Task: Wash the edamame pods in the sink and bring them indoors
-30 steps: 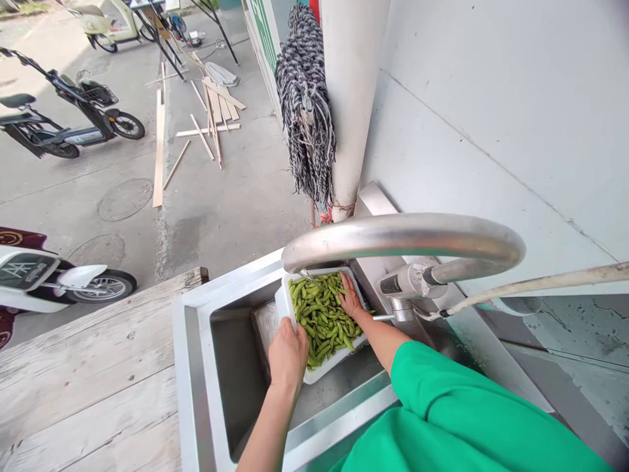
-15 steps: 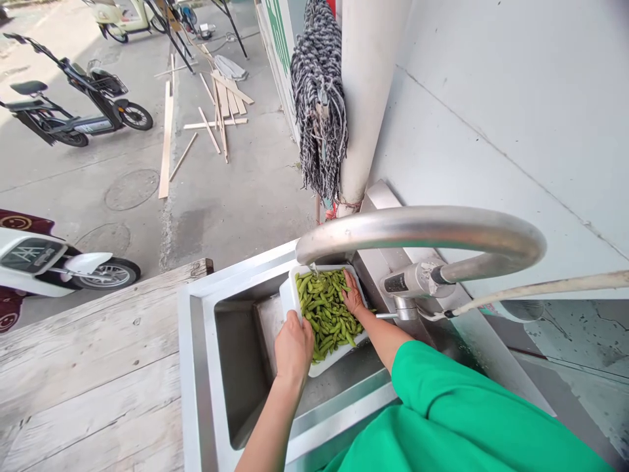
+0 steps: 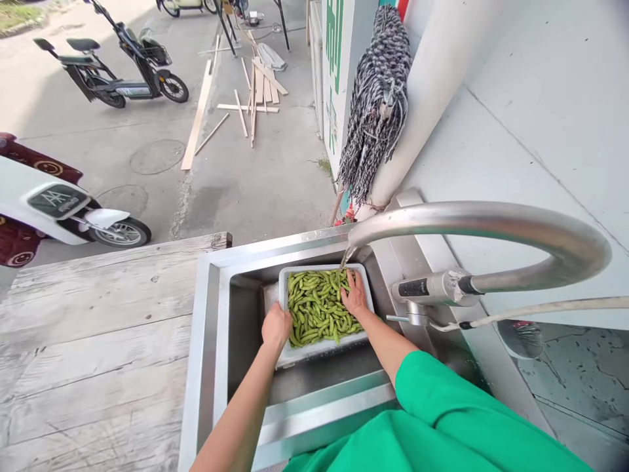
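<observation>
A white plastic basket [image 3: 324, 349] full of green soybean pods [image 3: 319, 305] is in the steel sink [image 3: 314, 410]. My left hand [image 3: 276, 326] is closed round the basket's left rim. On the pods at the right side lies my right hand [image 3: 356, 295], its fingers stretched out and spread. Water [image 3: 346, 255] runs from the curved faucet [image 3: 472, 219] onto the pods close to my right fingertips. What is under the basket is mostly hidden.
A weathered wooden table [image 3: 98, 341] adjoins the sink on the left. The faucet's lever [image 3: 397, 318] juts out near my right forearm. A grey string mop [image 3: 378, 105] hangs by a white pipe [image 3: 432, 92]. Beyond are wood strips [image 3: 260, 85] and a parked electric bike [image 3: 128, 72].
The basket has levelled out and turned straighter in the sink, my left hand moving with it. My right hand's fingers have spread on the pods. The whole view has shifted.
</observation>
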A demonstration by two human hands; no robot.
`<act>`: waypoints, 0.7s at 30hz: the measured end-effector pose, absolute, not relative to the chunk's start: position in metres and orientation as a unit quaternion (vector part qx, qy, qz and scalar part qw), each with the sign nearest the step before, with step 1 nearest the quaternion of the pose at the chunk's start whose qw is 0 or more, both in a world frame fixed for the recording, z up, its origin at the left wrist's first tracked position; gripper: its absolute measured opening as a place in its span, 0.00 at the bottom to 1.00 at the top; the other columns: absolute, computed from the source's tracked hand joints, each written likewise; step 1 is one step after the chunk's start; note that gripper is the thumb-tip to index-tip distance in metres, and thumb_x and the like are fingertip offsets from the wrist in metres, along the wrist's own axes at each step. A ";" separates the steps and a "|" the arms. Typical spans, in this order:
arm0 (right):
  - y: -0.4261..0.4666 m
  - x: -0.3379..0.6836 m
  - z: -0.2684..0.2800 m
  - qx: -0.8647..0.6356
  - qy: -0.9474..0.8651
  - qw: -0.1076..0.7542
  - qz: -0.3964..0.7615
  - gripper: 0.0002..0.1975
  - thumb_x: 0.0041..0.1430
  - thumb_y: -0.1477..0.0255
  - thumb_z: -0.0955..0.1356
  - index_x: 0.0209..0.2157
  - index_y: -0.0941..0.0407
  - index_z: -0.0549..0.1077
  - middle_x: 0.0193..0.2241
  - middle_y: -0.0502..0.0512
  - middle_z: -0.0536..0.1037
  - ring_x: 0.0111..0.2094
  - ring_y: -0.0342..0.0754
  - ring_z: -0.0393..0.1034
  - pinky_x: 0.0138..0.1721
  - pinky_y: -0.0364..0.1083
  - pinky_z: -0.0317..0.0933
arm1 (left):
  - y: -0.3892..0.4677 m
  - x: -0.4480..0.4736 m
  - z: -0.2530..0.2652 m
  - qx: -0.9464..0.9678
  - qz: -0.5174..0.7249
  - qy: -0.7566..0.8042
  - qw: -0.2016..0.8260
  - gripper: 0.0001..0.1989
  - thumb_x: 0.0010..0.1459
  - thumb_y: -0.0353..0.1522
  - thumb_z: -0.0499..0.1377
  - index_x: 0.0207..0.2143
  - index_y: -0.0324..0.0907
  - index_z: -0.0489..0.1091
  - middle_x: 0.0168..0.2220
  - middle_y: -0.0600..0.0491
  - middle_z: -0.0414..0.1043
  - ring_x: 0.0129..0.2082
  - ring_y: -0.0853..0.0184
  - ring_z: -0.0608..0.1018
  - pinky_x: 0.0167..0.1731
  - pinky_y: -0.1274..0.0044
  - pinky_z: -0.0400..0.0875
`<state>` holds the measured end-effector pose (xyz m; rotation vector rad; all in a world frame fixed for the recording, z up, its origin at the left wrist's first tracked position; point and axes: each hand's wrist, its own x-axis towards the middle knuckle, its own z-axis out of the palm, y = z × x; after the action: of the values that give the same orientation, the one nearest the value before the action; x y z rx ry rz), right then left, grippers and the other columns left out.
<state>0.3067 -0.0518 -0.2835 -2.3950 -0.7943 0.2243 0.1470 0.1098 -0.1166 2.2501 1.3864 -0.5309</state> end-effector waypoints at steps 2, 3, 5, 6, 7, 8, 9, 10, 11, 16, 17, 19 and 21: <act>-0.049 0.305 -0.279 -0.911 -0.304 0.267 0.079 0.31 0.56 0.66 0.61 0.62 0.55 0.53 0.62 0.60 0.48 0.63 0.55 0.43 0.59 0.55 0.46 | 0.120 0.137 -0.139 0.806 -0.207 0.506 0.227 0.14 0.55 0.26 0.50 0.43 0.35 0.66 0.40 0.39 0.74 0.42 0.58 0.76 0.37 0.75 0.67; -0.049 0.305 -0.277 -0.913 -0.310 0.254 0.079 0.31 0.56 0.66 0.61 0.61 0.55 0.54 0.62 0.60 0.48 0.63 0.55 0.43 0.59 0.55 0.46 | 0.123 0.132 -0.149 0.803 -0.214 0.506 0.231 0.14 0.54 0.25 0.50 0.43 0.35 0.67 0.40 0.40 0.75 0.42 0.59 0.76 0.37 0.75 0.67; -0.048 0.305 -0.271 -0.914 -0.319 0.237 0.085 0.31 0.55 0.67 0.62 0.61 0.55 0.56 0.63 0.60 0.48 0.63 0.56 0.43 0.59 0.54 0.46 | 0.124 0.125 -0.163 0.795 -0.225 0.511 0.239 0.15 0.54 0.25 0.50 0.44 0.35 0.67 0.39 0.41 0.75 0.41 0.60 0.76 0.38 0.76 0.67; -0.046 0.303 -0.267 -0.916 -0.318 0.231 0.086 0.31 0.54 0.67 0.62 0.60 0.57 0.56 0.63 0.61 0.48 0.63 0.57 0.43 0.59 0.55 0.45 | 0.123 0.123 -0.168 0.791 -0.228 0.515 0.240 0.17 0.54 0.25 0.50 0.47 0.34 0.66 0.40 0.41 0.75 0.41 0.59 0.76 0.38 0.75 0.68; -0.044 0.301 -0.262 -0.917 -0.316 0.225 0.087 0.31 0.54 0.68 0.63 0.60 0.58 0.57 0.63 0.62 0.48 0.62 0.57 0.43 0.60 0.55 0.44 | 0.120 0.122 -0.171 0.787 -0.227 0.522 0.237 0.20 0.54 0.25 0.49 0.50 0.33 0.63 0.42 0.39 0.74 0.43 0.58 0.76 0.40 0.74 0.67; -0.041 0.298 -0.257 -0.917 -0.321 0.220 0.087 0.31 0.53 0.68 0.63 0.60 0.59 0.57 0.63 0.63 0.48 0.63 0.58 0.42 0.60 0.56 0.42 | 0.117 0.123 -0.172 0.791 -0.214 0.526 0.227 0.23 0.55 0.25 0.48 0.55 0.32 0.59 0.46 0.38 0.72 0.46 0.57 0.74 0.44 0.72 0.66; -0.036 0.294 -0.251 -0.913 -0.336 0.215 0.089 0.32 0.52 0.69 0.63 0.59 0.59 0.57 0.63 0.62 0.49 0.63 0.58 0.40 0.61 0.57 0.40 | 0.114 0.126 -0.173 0.807 -0.188 0.518 0.212 0.26 0.55 0.26 0.47 0.58 0.31 0.54 0.51 0.36 0.68 0.51 0.56 0.70 0.48 0.70 0.63; -0.031 0.288 -0.245 -0.905 -0.358 0.210 0.096 0.32 0.52 0.69 0.64 0.60 0.59 0.57 0.63 0.61 0.50 0.63 0.59 0.38 0.61 0.57 0.37 | 0.110 0.131 -0.174 0.835 -0.153 0.492 0.195 0.29 0.56 0.26 0.47 0.61 0.32 0.49 0.56 0.36 0.62 0.55 0.55 0.66 0.52 0.68 0.59; -0.025 0.282 -0.240 -0.894 -0.384 0.204 0.107 0.32 0.52 0.69 0.64 0.60 0.57 0.57 0.63 0.60 0.50 0.64 0.59 0.36 0.61 0.58 0.35 | 0.107 0.138 -0.175 0.869 -0.115 0.446 0.182 0.29 0.57 0.26 0.46 0.62 0.34 0.47 0.60 0.37 0.56 0.59 0.55 0.60 0.55 0.67 0.55; -0.023 0.262 -0.221 -0.829 -0.502 0.155 0.193 0.32 0.49 0.65 0.67 0.57 0.50 0.62 0.63 0.57 0.52 0.63 0.62 0.38 0.60 0.61 0.32 | 0.108 0.168 -0.187 0.948 -0.086 0.227 0.204 0.23 0.55 0.28 0.51 0.55 0.44 0.63 0.62 0.46 0.54 0.63 0.55 0.51 0.59 0.62 0.47; -0.029 0.262 -0.218 -0.819 -0.518 0.144 0.202 0.30 0.49 0.66 0.67 0.57 0.50 0.63 0.62 0.57 0.54 0.62 0.62 0.40 0.59 0.61 0.32 | 0.112 0.168 -0.189 0.947 -0.095 0.223 0.210 0.21 0.55 0.28 0.51 0.52 0.44 0.66 0.61 0.45 0.55 0.63 0.54 0.52 0.59 0.61 0.49; -0.044 0.268 -0.214 -0.824 -0.513 0.124 0.207 0.28 0.49 0.69 0.66 0.55 0.50 0.66 0.61 0.57 0.56 0.61 0.62 0.44 0.59 0.62 0.35 | 0.121 0.160 -0.190 0.942 -0.114 0.221 0.227 0.16 0.56 0.28 0.50 0.46 0.42 0.70 0.60 0.44 0.57 0.62 0.55 0.54 0.58 0.62 0.51; -0.054 0.275 -0.211 -0.848 -0.473 0.118 0.209 0.23 0.50 0.70 0.65 0.51 0.51 0.69 0.60 0.58 0.58 0.60 0.63 0.46 0.57 0.61 0.40 | 0.128 0.147 -0.187 0.934 -0.139 0.214 0.248 0.15 0.56 0.26 0.48 0.42 0.41 0.71 0.59 0.45 0.59 0.62 0.58 0.54 0.59 0.65 0.51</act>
<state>0.2751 -0.0545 -0.2109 -2.4793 -1.3835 0.6126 0.1471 0.1284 -0.1871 2.5459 0.5839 -0.3792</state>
